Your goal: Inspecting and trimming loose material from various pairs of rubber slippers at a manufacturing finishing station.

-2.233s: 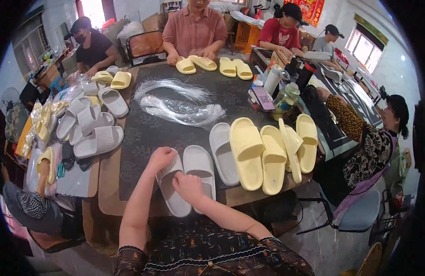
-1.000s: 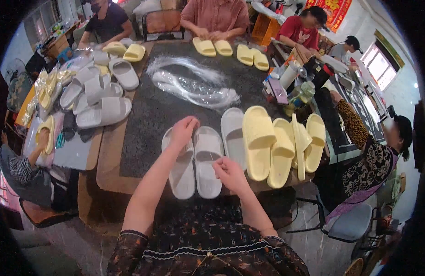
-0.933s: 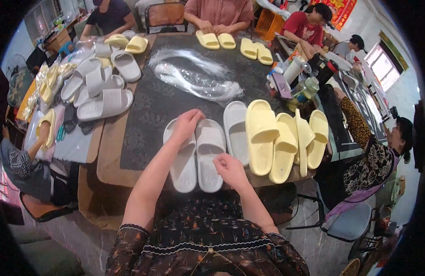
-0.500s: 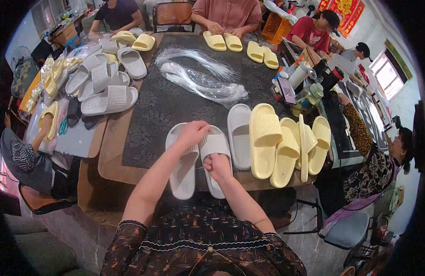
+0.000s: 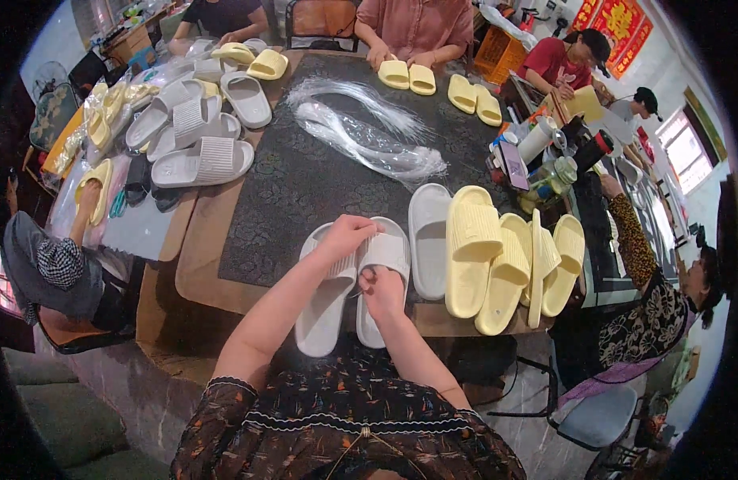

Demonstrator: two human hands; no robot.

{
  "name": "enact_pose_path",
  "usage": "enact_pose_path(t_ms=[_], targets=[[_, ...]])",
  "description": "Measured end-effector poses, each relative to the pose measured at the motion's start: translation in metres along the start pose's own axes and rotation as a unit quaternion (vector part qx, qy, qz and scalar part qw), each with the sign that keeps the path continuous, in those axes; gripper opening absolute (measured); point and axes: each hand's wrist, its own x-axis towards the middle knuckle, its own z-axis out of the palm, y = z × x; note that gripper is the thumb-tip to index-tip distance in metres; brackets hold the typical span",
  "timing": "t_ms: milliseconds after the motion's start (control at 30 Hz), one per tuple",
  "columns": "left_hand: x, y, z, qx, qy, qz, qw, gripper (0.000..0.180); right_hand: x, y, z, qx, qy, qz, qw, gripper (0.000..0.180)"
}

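Two light grey slippers lie side by side at the table's near edge, toes away from me: a left slipper (image 5: 321, 308) and a right slipper (image 5: 385, 242). My left hand (image 5: 351, 238) reaches across the left slipper to the right one's inner edge. Its fingertips are pinched together there; whatever lies between them is too small to see. My right hand (image 5: 382, 291) is curled at the opening of the right slipper, below its strap. A thin dark loop-shaped tool shows at its fingers, its kind unclear. Another grey slipper (image 5: 430, 256) lies just right of this pair.
Several yellow slippers (image 5: 467, 272) stand to the right. Clear plastic strands (image 5: 361, 136) lie mid-table. Grey slippers (image 5: 201, 162) are heaped at the left. Bottles and a jar (image 5: 553, 180) stand at the right edge. Several people work around the table; one handles yellow slippers (image 5: 394, 74) opposite.
My right hand has turned and loosened slightly, and a thin dark loop now shows at its fingers. My left hand keeps its place at the slipper. The whole view has shifted a little.
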Motion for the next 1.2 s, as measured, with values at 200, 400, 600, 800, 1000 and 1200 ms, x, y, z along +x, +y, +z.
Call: enact_pose_path(t_ms=[200,400,600,800,1000,1200], targets=[[-0.006,0.004,-0.002,-0.027,0.11,-0.007,0.994,0.023,-0.025,-0.005,-0.004,-0.052,-0.033,-0.006,0.998,0.006],[-0.009,0.003,-0.014,-0.205,0.265,0.079,0.939,0.02,-0.053,-0.057,-0.007,-0.623,-0.168,-0.324,0.691,0.036],[-0.012,0.01,-0.018,-0.228,0.246,0.053,0.941,0.02,-0.013,-0.083,0.041,-0.558,-0.103,-0.361,0.74,0.02],[-0.016,0.014,-0.016,-0.259,0.219,0.069,0.938,0.022,0.048,-0.056,0.052,-0.561,-0.1,-0.302,0.764,0.018],[-0.015,0.011,-0.02,-0.261,0.223,0.103,0.934,0.023,0.064,-0.046,0.035,-0.377,-0.127,-0.226,0.889,0.014],[-0.012,0.005,-0.022,-0.183,0.226,0.124,0.949,0.023,0.072,-0.044,0.03,-0.34,-0.123,-0.267,0.893,0.015]])
